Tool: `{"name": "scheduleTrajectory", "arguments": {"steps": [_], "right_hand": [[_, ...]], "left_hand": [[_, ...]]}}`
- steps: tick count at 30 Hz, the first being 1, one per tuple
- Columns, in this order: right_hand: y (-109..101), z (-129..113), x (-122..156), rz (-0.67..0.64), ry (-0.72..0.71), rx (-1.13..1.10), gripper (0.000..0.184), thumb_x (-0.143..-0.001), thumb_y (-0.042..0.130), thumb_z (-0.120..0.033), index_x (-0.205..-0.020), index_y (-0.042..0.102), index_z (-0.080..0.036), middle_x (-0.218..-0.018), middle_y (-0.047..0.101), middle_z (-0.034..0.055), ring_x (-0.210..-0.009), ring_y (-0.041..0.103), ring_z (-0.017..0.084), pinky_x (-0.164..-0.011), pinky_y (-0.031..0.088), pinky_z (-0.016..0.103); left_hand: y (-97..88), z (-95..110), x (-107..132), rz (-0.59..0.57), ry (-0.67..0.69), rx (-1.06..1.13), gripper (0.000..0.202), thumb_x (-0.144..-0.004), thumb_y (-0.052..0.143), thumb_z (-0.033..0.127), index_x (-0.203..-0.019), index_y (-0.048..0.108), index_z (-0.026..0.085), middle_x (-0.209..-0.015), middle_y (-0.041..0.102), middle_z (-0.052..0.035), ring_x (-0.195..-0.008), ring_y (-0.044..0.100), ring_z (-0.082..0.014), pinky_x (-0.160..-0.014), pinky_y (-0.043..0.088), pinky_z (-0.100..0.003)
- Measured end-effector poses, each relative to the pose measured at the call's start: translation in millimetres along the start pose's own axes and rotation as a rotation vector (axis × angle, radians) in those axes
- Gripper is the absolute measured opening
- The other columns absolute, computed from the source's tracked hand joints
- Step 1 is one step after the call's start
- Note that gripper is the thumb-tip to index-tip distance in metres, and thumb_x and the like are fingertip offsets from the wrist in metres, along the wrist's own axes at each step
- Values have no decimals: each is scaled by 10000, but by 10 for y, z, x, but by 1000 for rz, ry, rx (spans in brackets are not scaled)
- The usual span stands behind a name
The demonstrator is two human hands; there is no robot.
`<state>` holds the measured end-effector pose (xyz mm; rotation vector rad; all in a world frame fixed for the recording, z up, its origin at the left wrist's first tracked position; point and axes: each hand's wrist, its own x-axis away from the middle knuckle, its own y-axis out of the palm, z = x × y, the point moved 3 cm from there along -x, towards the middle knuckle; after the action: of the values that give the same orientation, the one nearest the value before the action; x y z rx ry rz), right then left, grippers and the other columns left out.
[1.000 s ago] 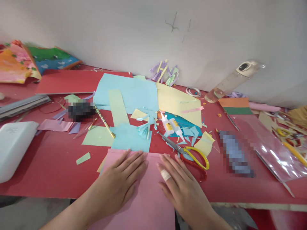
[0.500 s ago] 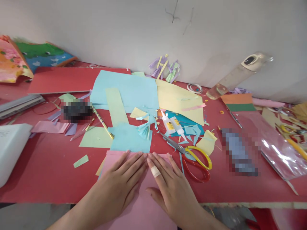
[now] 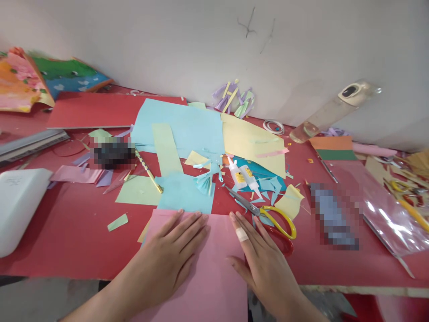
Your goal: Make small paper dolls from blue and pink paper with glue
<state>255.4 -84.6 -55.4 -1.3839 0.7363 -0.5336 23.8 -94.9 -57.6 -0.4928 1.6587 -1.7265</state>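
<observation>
A pink sheet of paper lies at the table's front edge and hangs past it toward me. My left hand rests flat on its left part, fingers stretched out near the far edge. On the right edge of the sheet lies my right hand, fingers extended and thumb apart, with a white bandage round one finger. Its fingertips are close to scissors with yellow and red handles, partly covering the red loop. Beyond the sheet is light blue paper bearing a small blue paper figure.
Two white glue bottles lie among paper scraps. A patterned pencil is at left, near a white box. A clear bottle leans on the wall. Paper dolls stand at the back. A plastic pouch lies at right.
My right hand has slid right along the pink paper to its edge, away from my left hand. My left hand stays flat in nearly the same place. The view has shifted slightly.
</observation>
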Motion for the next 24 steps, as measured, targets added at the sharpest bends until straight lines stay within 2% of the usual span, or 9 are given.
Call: {"name": "scheduleTrajectory", "arguments": {"steps": [3, 7, 12, 16, 20, 24], "right_hand": [[-58, 58, 78, 48, 37, 15, 661, -1030, 438, -377, -1570, 233, -55, -1479, 547, 150, -1366, 536, 262, -1043, 510, 467], [-195, -4, 28, 128, 11, -40, 616, -1009, 473, -281, -1551, 283, -58, -1484, 542, 153, -1437, 448, 256, -1124, 446, 477], [-103, -273, -192, 57, -70, -108, 581, -989, 482, -257, -1513, 358, -40, -1559, 441, 166, -1492, 347, 294, -1094, 497, 486], [32, -370, -266, 43, -67, -151, 567, -975, 483, -240, -1499, 392, -45, -1555, 448, 166, -1476, 377, 299, -1073, 529, 459], [38, -374, -294, 51, -60, -141, 557, -991, 460, -272, -1492, 403, -36, -1526, 485, 173, -1438, 440, 307, -1038, 557, 468], [-14, -393, -340, 85, -41, -121, 539, -1017, 438, -317, -1473, 427, -31, -1494, 528, 160, -1395, 498, 302, -1017, 574, 454]], "left_hand": [[-2, 5, -4, 5, -4, -4, 514, -1018, 420, 250, -1523, 396, 158, -1585, 429, -54, -1463, 395, -230, -1286, 90, -439], [-10, 8, -12, 7, -5, 3, 514, -1024, 422, 274, -1523, 395, 154, -1571, 450, -67, -1454, 411, -233, -1282, 113, -434], [-12, 1, -15, -42, 17, -30, 540, -1003, 435, 244, -1527, 379, 126, -1600, 393, -92, -1465, 389, -263, -1269, 149, -475], [-26, -1, -29, -20, 8, 5, 480, -1023, 424, 278, -1482, 450, 139, -1565, 458, -88, -1446, 420, -250, -1264, 189, -457], [-31, 20, -48, -5, -17, 27, 477, -1017, 434, 280, -1474, 461, 147, -1534, 503, -81, -1453, 408, -248, -1259, 203, -454], [-31, 34, -51, -15, -45, -10, 544, -968, 487, 268, -1491, 439, 126, -1545, 484, -102, -1477, 355, -323, -1220, 262, -483]]}}
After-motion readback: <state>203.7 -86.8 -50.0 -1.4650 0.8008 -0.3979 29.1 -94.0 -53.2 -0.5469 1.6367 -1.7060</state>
